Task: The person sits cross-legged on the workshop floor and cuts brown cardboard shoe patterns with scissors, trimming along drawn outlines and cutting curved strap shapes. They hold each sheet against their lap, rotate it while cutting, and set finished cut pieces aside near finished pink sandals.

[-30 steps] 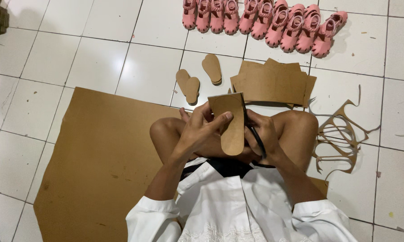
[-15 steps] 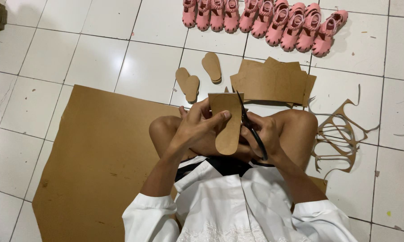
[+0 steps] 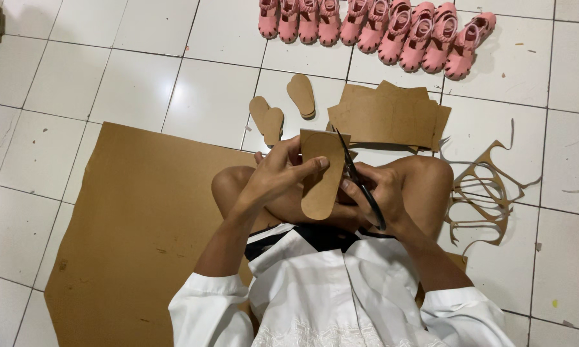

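Since a second ago the scissors (image 3: 359, 183) have advanced along the sole-shaped cardboard piece (image 3: 321, 173), trimming its right edge. The left hand (image 3: 278, 173) pinches it above the knees; the right hand (image 3: 382, 196) grips the scissors. Finished soles (image 3: 283, 109) lie at 12 o'clock.

The scissors (image 3: 360, 183) in the right hand (image 3: 376, 196) are cutting further up the right edge of the cardboard piece (image 3: 321, 172), toward its square top.
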